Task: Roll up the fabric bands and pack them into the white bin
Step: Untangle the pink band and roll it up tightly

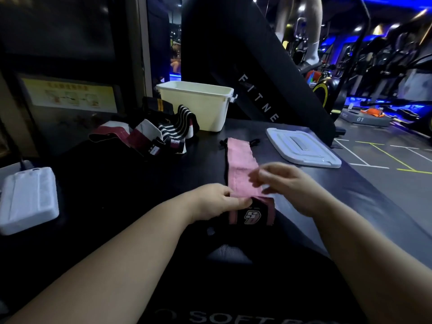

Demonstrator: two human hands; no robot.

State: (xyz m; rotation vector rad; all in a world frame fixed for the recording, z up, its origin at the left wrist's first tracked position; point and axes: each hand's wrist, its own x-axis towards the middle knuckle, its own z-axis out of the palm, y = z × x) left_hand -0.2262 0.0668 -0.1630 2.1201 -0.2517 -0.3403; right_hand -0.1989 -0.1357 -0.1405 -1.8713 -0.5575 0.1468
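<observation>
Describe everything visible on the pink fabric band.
The pink fabric band is a long woven-looking strip with a black edge, black cords at the far end and a black logo patch near the person. It lies flat on the black padded surface. The left hand pinches its near end; the blurred right hand hovers over it, contact unclear.

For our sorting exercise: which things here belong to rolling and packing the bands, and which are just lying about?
Job: pink band, pile of bands, white bin.
Lying about: lid, white pack, exercise machine.
</observation>
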